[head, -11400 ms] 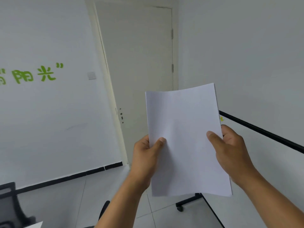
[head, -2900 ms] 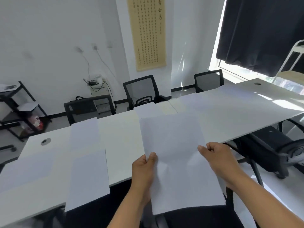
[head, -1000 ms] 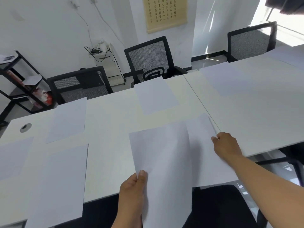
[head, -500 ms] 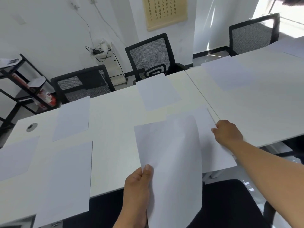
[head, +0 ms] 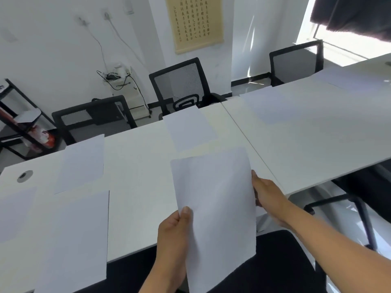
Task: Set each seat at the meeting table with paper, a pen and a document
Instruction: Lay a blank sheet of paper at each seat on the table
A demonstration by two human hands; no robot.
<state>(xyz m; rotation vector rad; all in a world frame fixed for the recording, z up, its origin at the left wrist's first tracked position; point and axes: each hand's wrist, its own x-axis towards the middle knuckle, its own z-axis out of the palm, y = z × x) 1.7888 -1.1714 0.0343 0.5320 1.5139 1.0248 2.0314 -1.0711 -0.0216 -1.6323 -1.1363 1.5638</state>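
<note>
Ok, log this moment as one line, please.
step: laying paper | left hand: holds paper stack | right hand: at stack's right edge | table: sheets at several seats

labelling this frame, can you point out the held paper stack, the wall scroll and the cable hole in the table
held paper stack [head: 218, 208]: head view, middle of the top sheet
wall scroll [head: 195, 22]: head view, centre of the written panel
cable hole [head: 24, 176]: head view, its grey cover

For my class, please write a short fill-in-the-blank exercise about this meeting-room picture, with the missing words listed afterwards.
1. The left hand pinches a stack of ____.
2. The chairs behind the table are ____ in colour.
3. The scroll hangs on the ____.
4. The right hand is at the stack's ____ edge.

Missing words: paper; black; wall; right
</note>
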